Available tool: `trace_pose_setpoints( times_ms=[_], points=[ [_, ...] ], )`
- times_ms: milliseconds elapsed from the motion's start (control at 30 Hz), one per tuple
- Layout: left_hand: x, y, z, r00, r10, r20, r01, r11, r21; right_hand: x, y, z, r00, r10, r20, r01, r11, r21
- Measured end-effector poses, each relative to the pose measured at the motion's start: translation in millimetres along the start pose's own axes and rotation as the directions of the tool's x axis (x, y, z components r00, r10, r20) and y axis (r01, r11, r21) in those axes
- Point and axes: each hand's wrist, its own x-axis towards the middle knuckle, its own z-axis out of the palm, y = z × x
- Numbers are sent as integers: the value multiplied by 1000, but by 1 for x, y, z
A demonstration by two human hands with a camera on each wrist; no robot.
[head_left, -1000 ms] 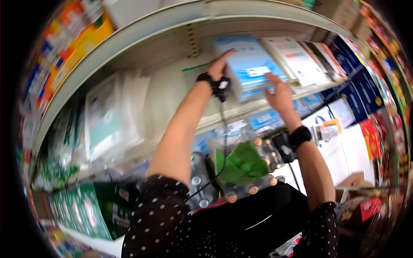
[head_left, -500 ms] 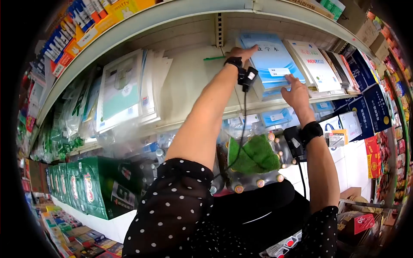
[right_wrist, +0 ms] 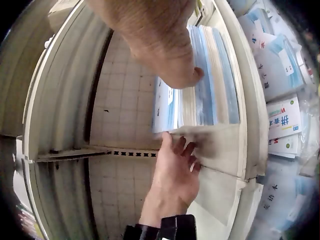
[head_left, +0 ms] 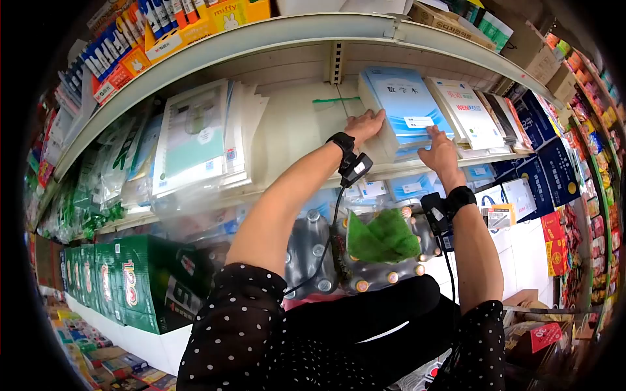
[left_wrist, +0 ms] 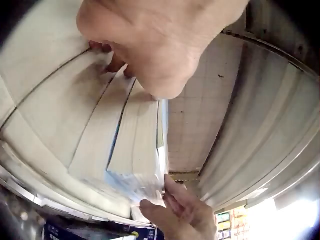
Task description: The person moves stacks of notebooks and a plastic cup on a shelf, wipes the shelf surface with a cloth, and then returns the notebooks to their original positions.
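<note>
A tall stack of blue exercise books [head_left: 407, 98] lies on the shelf, covers up, with page edges facing left. My left hand [head_left: 365, 126] is at the stack's left side, fingertips right at the page edges; the left wrist view shows these fingers beside the books' pale edges [left_wrist: 135, 135]. At the near right corner is my right hand [head_left: 440, 153], its fingertips on the top cover near the white label. In the right wrist view the right thumb [right_wrist: 192, 77] lies along the stack's front side, and the left hand [right_wrist: 175, 175] shows at the far end.
White-covered books [head_left: 466, 111] stand close on the right. Clear-bagged notebooks [head_left: 192, 137] lean on the left, and a green strip [head_left: 336, 100] lies behind. Below are bottle packs with a green cloth [head_left: 383, 238] on top and green cartons [head_left: 143, 283]. The upper shelf's edge [head_left: 313, 26] overhangs.
My left hand has come down from the top left of the stack to its left side, nearer me. The right hand stays at the near right corner. The head view has shifted.
</note>
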Motion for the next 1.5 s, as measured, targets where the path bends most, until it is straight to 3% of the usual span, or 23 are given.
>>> trace_pose_setpoints(
  times_ms=[67,167,267,367,400,500,600,633,667,733,767,833,900,1000,1100,1133,1267,1400,1500],
  points=[
    [1,4,1,999,-14,50,13,1000,20,2,4,2,1000,6,25,-7,999,47],
    [9,-2,-9,982,104,154,-122,986,111,1,-4,-12,994,36,103,-43,997,70],
    [32,-32,-9,945,194,263,-169,979,-114,2,6,-2,1000,-23,10,22,996,90],
    [31,-40,0,993,52,106,-39,992,-118,3,10,-3,998,-57,23,55,994,98],
    [10,-32,-12,988,57,147,-24,976,-217,5,13,-3,997,-48,53,43,994,101],
    [-98,17,-65,975,176,139,-135,956,-259,3,20,0,994,-73,85,66,995,75],
    [-167,19,-136,909,401,111,-406,914,21,12,28,-9,973,-113,202,104,993,55],
    [-185,9,-165,871,490,36,-487,850,200,10,29,-9,963,-114,243,101,993,64],
    [-200,-6,-196,812,584,-20,-535,756,377,5,26,-17,963,-172,210,146,980,132],
    [-221,-47,-263,760,641,-103,-510,688,517,-14,-2,-36,969,-225,107,195,952,235],
    [-231,-67,-291,811,525,-259,-290,745,601,-19,-14,-40,962,-271,33,249,922,297],
    [-240,-121,-358,907,244,-343,-140,943,301,-44,-58,-60,926,-338,168,218,843,491],
    [-251,-156,-394,876,31,-481,113,957,266,-68,-106,-61,878,-430,210,201,730,653],
    [-253,-205,-404,794,9,-607,95,986,138,-96,-181,-56,832,-483,273,46,550,834],
    [-247,-217,-402,818,-16,-575,101,988,117,-108,-238,-27,833,-503,229,-36,363,931],
    [-266,-180,-385,884,-21,-467,85,990,116,-111,-256,-23,835,-485,260,-103,328,939],
    [-264,-180,-378,826,37,-562,222,896,385,-115,-315,-15,809,-410,422,-399,146,905],
    [-276,-183,-383,895,3,-446,96,976,198,-108,-342,2,773,-388,502,-512,85,855],
    [-283,-189,-375,913,32,-408,-31,999,9,-94,-351,14,706,-387,593,-665,-74,743]
  ],
)
